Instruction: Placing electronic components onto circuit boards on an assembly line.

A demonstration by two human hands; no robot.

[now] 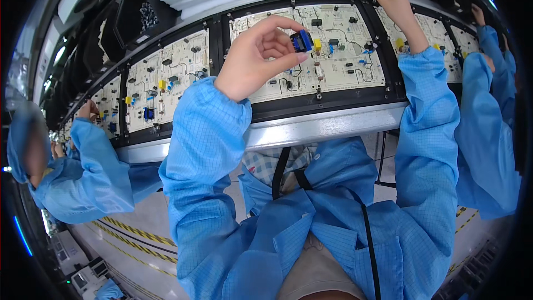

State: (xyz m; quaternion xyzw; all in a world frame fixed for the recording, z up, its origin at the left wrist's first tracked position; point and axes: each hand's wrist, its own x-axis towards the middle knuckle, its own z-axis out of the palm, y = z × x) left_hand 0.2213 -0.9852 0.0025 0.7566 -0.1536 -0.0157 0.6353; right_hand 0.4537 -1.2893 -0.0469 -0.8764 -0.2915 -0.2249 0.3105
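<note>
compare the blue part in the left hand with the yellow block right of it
The blue part shows blue and black, the yellow block yellow. The blue part is held in the left hand, while the yellow block sits on the circuit board. Both are smaller than the hand.

Silver-edged bench (333, 125), black frames (361, 95) (adjoining); cream circuit boards (338, 78) inside

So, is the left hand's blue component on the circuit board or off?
Off: the left hand pinches the blue component, raised over the circuit board.
</note>
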